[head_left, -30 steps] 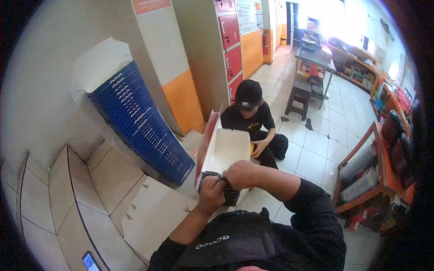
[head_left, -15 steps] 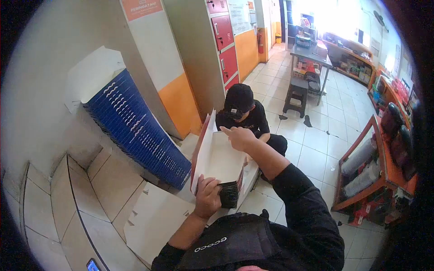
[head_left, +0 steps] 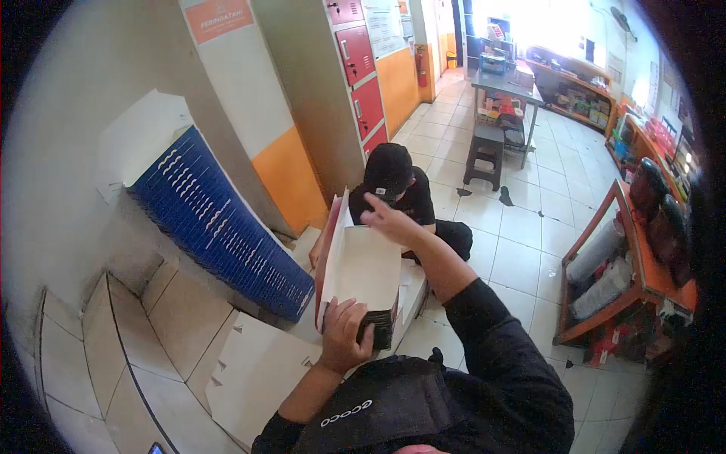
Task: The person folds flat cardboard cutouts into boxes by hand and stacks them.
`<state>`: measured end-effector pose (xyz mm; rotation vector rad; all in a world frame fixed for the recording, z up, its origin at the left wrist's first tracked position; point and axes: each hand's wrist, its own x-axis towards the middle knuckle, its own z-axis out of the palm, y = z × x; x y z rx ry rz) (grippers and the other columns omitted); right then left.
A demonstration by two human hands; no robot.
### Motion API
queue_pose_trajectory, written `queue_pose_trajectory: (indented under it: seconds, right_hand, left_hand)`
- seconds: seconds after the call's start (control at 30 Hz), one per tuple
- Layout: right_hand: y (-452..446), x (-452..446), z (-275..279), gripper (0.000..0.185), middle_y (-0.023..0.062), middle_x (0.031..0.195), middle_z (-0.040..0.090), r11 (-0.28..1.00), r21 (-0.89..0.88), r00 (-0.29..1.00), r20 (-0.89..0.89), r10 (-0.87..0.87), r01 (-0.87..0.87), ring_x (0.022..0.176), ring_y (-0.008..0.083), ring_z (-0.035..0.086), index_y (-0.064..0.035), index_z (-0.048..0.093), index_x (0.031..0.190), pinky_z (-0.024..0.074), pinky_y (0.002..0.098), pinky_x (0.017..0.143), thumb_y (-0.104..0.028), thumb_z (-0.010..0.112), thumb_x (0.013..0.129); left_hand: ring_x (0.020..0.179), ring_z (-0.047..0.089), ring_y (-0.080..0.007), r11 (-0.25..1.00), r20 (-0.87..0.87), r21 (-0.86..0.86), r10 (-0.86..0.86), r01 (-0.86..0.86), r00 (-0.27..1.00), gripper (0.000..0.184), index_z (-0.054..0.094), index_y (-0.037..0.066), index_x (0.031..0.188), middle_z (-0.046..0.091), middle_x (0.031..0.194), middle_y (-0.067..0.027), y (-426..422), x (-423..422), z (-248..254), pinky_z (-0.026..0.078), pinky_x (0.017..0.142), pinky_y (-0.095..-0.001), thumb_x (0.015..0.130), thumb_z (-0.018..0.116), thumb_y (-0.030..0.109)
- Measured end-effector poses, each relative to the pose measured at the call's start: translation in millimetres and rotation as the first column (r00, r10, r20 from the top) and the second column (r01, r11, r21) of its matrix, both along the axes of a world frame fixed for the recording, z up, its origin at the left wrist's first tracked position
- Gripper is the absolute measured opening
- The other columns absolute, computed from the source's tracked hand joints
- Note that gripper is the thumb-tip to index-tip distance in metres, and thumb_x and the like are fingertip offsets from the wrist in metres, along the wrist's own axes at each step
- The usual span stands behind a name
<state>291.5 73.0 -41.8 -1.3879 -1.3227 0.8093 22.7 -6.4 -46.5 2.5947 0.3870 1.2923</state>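
My left hand (head_left: 347, 337) rests on the near left corner of a stack of open white-lined boxes (head_left: 368, 261), its fingers spread over the edge. The stack's dark layered side shows beside my fingers. My right hand (head_left: 388, 220) is raised over the far end of the stack, a finger extended and nothing seen in it. A pale upright flap with a red outer face (head_left: 326, 261) stands along the stack's left side. A tall leaning stack of blue boxes (head_left: 221, 224) is further left. A flat white cardboard sheet (head_left: 257, 374) lies near my left forearm.
A person in a black cap (head_left: 388, 172) sits beyond the boxes. Red lockers (head_left: 367, 108) stand behind. At the right is an orange rack (head_left: 631, 280) with rolls. A metal table (head_left: 508, 85) and a dark stool (head_left: 485, 157) stand farther back. A phone edge (head_left: 156, 448) shows at lower left.
My right hand has moved from the near edge to above the far end, its finger extended. My left hand has opened over the near corner. The camera view has shifted slightly.
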Motion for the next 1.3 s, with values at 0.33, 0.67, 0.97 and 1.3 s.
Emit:
queue_pose_trajectory:
  seconds: [0.33,0.67,0.97,1.3]
  right_hand:
    - [-71.8,-7.0,-204.0,0.085,0.0202,0.144,0.011,0.655,-0.755,0.470,-0.563,-0.680,0.043,0.123,0.0521,0.022,-0.0201,0.015,0.141,0.0245,0.0741,0.085,-0.067,0.046,0.078]
    - [-44.8,-102.4,-211.3,0.068,0.0165,0.126,0.035,0.781,-0.529,0.020,-0.832,-0.555,-0.332,0.115,0.0429,0.037,-0.0261,0.030,0.131,0.0266,0.0681,0.091,-0.071,0.036,0.080]
    - [10.5,-182.9,-225.0,0.065,0.0181,0.136,0.026,0.924,-0.182,0.062,-0.983,-0.171,-0.337,0.114,0.0415,0.038,-0.0250,0.025,0.134,0.0335,0.0617,0.093,-0.066,0.034,0.084]
    - [-5.4,-167.5,-244.3,0.065,0.0206,0.130,0.033,0.847,-0.479,0.190,-0.876,-0.444,-0.229,0.118,0.0407,0.037,-0.0086,0.031,0.131,0.0355,0.0542,0.096,-0.056,0.040,0.087]
  left_hand:
    - [0.088,0.054,-0.0284,0.999,-0.179,0.039,-0.003,0.010,0.984,0.026,0.055,0.006,0.089,0.056,0.086,-0.0107,-7.2,23.6,1.4,0.035,0.093,-0.0477,0.069,0.067,0.017]
    - [0.092,0.050,-0.0292,0.932,-0.103,0.093,0.358,-0.349,0.928,0.015,0.054,0.006,0.075,0.051,0.088,-0.0108,32.9,-22.7,19.4,0.032,0.093,-0.0535,0.065,0.063,0.011]
    - [0.098,0.049,-0.0326,0.887,-0.021,-0.118,0.447,-0.446,0.894,0.012,0.055,-0.001,0.076,0.051,0.094,-0.0139,81.3,-79.7,8.0,0.041,0.086,-0.0406,0.067,0.063,-0.001]
    - [0.116,0.041,-0.0396,0.720,-0.234,-0.168,0.634,-0.673,0.737,0.060,0.041,0.001,0.121,0.042,0.124,-0.0196,46.8,-117.8,17.7,0.036,0.098,-0.0446,0.070,0.070,0.015]
